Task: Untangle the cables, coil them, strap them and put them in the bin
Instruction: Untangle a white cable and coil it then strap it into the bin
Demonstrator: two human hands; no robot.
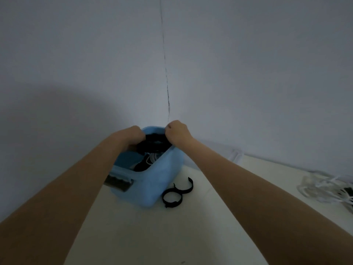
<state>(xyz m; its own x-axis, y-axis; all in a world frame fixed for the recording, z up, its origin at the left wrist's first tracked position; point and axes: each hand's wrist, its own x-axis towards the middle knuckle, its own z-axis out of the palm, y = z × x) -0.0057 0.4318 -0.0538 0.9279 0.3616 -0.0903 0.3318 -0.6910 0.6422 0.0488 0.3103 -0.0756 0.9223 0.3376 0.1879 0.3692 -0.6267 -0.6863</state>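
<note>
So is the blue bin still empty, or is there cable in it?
Not empty. The blue bin already holds white cable low inside, and both hands are at its top holding a black coil.

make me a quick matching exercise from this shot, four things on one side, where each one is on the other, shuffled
Things:
1. black coiled cable
2. black straps
3. white cables
4. blue bin

Places:
A. far right of the table
B. on the table right of the bin
C. held by both hands over the bin
D. near the wall, between the forearms

Pairs: 1-C, 2-B, 3-A, 4-D
</note>
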